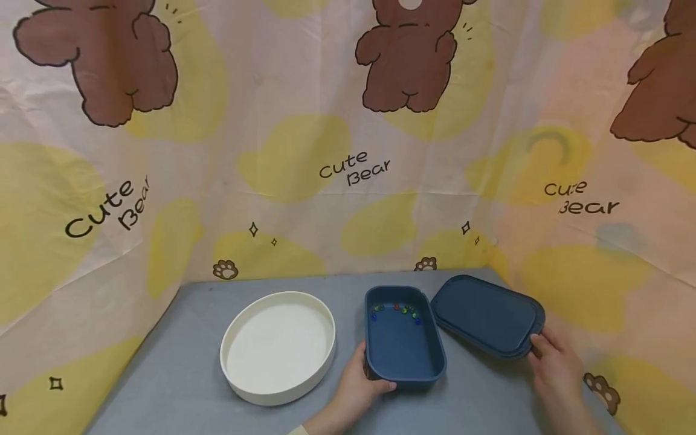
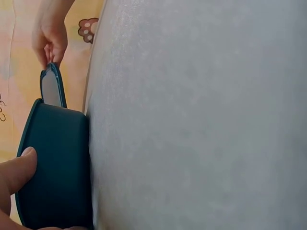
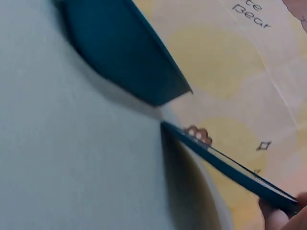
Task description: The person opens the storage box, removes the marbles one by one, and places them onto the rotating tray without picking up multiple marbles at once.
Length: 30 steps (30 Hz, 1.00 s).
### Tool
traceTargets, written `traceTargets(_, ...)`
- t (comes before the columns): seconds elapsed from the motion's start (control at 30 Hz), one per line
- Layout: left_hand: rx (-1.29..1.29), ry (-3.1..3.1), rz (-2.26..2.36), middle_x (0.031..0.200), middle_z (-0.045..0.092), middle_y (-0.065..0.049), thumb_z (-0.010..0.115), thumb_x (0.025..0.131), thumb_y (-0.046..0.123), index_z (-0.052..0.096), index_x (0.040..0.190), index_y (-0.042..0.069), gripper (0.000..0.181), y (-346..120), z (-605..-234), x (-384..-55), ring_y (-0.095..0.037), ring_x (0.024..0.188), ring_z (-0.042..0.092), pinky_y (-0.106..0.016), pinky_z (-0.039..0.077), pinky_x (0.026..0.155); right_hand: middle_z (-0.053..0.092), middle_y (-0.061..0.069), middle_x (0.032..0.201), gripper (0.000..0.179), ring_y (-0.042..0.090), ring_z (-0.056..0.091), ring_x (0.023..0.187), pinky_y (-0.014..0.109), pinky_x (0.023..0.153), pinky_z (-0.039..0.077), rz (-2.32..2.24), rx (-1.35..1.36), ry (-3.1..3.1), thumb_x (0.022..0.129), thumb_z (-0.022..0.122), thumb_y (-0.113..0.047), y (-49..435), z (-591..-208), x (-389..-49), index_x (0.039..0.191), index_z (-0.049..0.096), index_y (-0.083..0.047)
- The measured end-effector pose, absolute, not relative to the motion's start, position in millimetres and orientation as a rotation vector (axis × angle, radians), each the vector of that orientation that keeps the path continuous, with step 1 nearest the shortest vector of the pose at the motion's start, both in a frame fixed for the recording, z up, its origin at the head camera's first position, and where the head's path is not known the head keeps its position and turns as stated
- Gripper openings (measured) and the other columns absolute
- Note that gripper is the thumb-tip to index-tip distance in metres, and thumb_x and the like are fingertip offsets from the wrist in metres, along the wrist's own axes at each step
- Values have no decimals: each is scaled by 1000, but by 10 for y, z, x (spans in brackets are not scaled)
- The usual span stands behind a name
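A dark blue rectangular box (image 1: 405,356) stands uncovered on the table, with several small coloured marbles (image 1: 405,310) lying toward its far end. My left hand (image 1: 359,382) grips the box at its near left corner, the thumb (image 2: 24,165) across its near wall. To the right, my right hand (image 1: 557,365) pinches the matching dark blue lid (image 1: 486,314) by its near right corner. The lid is tilted, its held end raised and its far end low beside the box, as the right wrist view shows from the side (image 3: 225,165).
A round white tray (image 1: 277,344) with a low rim sits left of the box on the grey-blue tabletop (image 1: 179,362). Printed cloth (image 1: 293,199) with bears and yellow patches hangs behind the table and along both sides.
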<state>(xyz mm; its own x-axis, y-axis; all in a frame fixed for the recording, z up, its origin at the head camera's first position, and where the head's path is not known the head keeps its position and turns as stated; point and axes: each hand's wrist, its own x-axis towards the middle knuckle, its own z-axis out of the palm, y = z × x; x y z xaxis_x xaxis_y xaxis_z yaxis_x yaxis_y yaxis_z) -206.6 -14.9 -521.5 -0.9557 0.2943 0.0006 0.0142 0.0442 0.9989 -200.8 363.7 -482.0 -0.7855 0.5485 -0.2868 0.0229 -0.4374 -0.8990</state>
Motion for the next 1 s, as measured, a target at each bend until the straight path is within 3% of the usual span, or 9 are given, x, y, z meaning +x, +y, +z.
traceTargets(0.2, 289, 2093, 2014, 162, 38, -18, 87, 72, 0, 27, 159, 2, 105, -163, -5234, -2037, -39, 152, 30, -58, 22, 125, 59, -32, 91, 67, -9, 65, 89, 23, 89, 61, 2318, -655, -1987, 109, 46, -13, 3898, -4901, -1853, 162, 7, -3)
traceTargets(0.27, 278, 2091, 2011, 162, 38, -19, 87, 72, 0, 27, 159, 1, 105, -169, -5249, -2031, -39, 152, 30, -58, 22, 124, 64, -21, 99, 70, -5, 67, 88, 27, 94, 61, 2362, -645, -2052, 109, 46, -8, 3962, -4925, -1801, 161, 1, -1)
traceTargets(0.33, 281, 2094, 2010, 161, 39, -20, 87, 72, -1, 27, 158, 1, 105, -169, -5254, -2031, -40, 152, 31, -59, 23, 124, 66, 9, 124, 76, -3, 68, 85, 28, 98, 59, 2415, -687, -2054, 107, 49, -5, 3999, -4955, -1764, 160, -6, 0)
traceTargets(0.4, 278, 2094, 2011, 160, 40, -19, 86, 72, -1, 28, 158, 1, 103, -170, -5250, -2033, -39, 152, 31, -59, 22, 125, 36, 34, 154, 82, -2, 66, 83, 28, 100, 58, 2474, -745, -2014, 107, 50, -4, 4026, -4989, -1734, 158, -14, -1)
traceTargets(0.43, 279, 2095, 2011, 160, 41, -19, 86, 73, -1, 29, 158, 1, 103, -167, -5244, -2037, -39, 152, 31, -59, 21, 125, 13, 35, 164, 85, -2, 66, 82, 27, 101, 57, 2500, -768, -1984, 106, 50, -3, 4035, -5007, -1721, 158, -17, -2)
traceTargets(0.5, 285, 2099, 2009, 160, 41, -18, 86, 73, 0, 28, 158, 1, 102, -163, -5229, -2042, -38, 152, 30, -60, 21, 125, -17, 22, 167, 84, -3, 64, 80, 25, 102, 56, 2549, -784, -1950, 108, 46, -4, 4048, -5046, -1700, 155, -22, -3)
traceTargets(0.67, 302, 2093, 2008, 162, 38, -19, 86, 74, 0, 26, 159, 1, 104, -161, -5209, -2034, -39, 153, 28, -60, 19, 125, -27, 18, 165, 79, -3, 65, 82, 25, 106, 53, 2667, -762, -1861, 109, 37, -4, 4068, -5151, -1671, 153, -28, -8)
traceTargets(1.0, 288, 2099, 2014, 162, 38, -21, 85, 73, -1, 26, 159, -1, 104, -162, -5179, -2010, -40, 153, 27, -60, 18, 125, -32, 5, 162, 97, 1, 68, 83, 27, 111, 49, 2775, -804, -1643, 104, 51, 3, 4059, -5296, -1657, 149, -32, -18)
